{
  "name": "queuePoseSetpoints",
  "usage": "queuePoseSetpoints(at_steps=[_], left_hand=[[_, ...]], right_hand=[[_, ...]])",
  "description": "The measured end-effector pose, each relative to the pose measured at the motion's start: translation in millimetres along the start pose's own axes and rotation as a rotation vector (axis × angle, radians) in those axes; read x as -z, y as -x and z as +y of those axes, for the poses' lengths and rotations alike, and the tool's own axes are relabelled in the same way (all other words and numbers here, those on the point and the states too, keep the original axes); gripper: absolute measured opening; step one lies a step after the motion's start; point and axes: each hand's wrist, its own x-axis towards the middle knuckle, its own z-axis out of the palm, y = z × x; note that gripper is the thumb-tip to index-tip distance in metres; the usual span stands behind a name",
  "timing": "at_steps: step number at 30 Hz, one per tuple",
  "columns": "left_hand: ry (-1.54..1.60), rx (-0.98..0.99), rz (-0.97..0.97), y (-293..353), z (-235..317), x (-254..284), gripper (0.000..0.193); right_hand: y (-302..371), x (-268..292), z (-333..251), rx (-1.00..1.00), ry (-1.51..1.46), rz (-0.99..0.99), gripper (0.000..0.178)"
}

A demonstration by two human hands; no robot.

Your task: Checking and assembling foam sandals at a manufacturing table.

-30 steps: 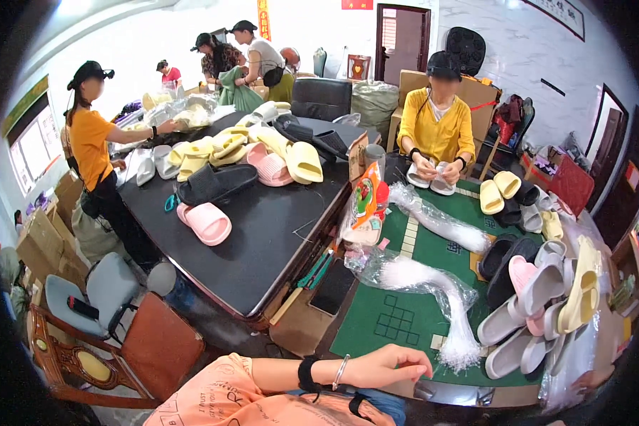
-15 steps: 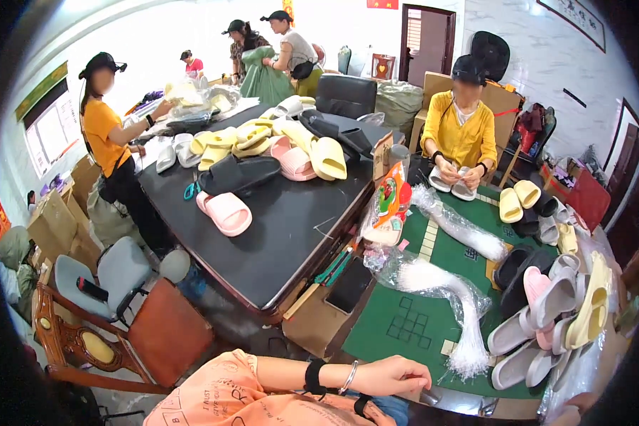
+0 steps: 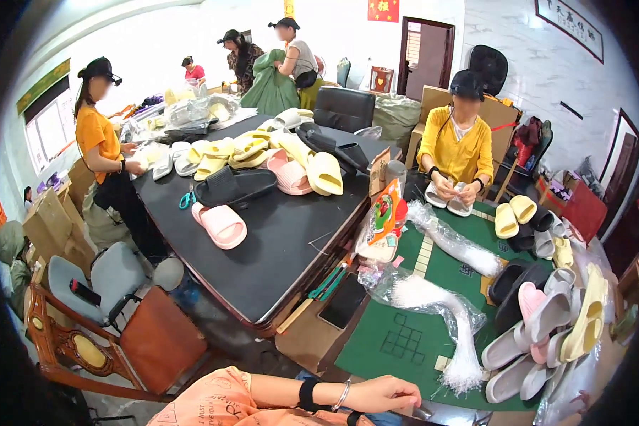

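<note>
My left hand (image 3: 385, 392), with a black band and a silver bangle at the wrist, is at the lower edge beside the green table mat (image 3: 366, 348). Its fingers are bent and close together; what they hold, if anything, is hidden. A small grey thing (image 3: 423, 412) shows by the fingertips. Only a second black band (image 3: 355, 419) shows below this forearm; my right hand is not visible. On the mat, two clear bags hold bundles of thin white plastic strands (image 3: 464, 369). To the right, grey slides (image 3: 512, 378), a yellow slide (image 3: 582, 334) and pink ones are heaped.
A black table (image 3: 263, 241) bears a pile of slides (image 3: 227, 188) and teal scissors (image 3: 187, 199). Across the mat, a person in yellow (image 3: 459, 145) handles grey slides. Another person (image 3: 99, 135) stands at left, near a brown chair (image 3: 160, 341). An orange packet (image 3: 385, 213) stands between the tables.
My left hand has shifted slightly left and down in the picture. At left, the standing person's hands have come lower and nearer their body. At the back, a person has straightened beside the green sack.
</note>
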Motion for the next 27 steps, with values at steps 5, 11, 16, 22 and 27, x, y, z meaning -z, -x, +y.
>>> queuePoseSetpoints(at_steps=[5, 11, 16, 22, 27], left_hand=[[-0.021, 0.04, 0.03, 4.0, 21.7, 1.0, 0.018], [0.005, 0.062, 0.064, 5.7, 34.8, -1.5, 0.018], [-0.114, 0.061, 0.123, 10.3, 32.8, -1.4, 0.02], [-0.034, -0.019, 0.147, 12.2, -6.1, 9.8, 0.024], [-0.043, 0.159, 0.117, 10.3, 11.9, 28.5, 0.024]], right_hand=[[-1.2, -7.0, -7.4, 0.016, -0.065, 0.026, 0.024], [4.0, -17.7, -10.1, 0.014, -0.159, 0.039, 0.022], [7.9, -32.5, -7.8, 0.023, -0.254, 0.058, 0.021], [45.9, -24.1, -5.7, -0.105, -0.236, 0.075, 0.02], [78.8, 20.8, -31.2, -0.185, -0.162, 0.134, 0.02]])
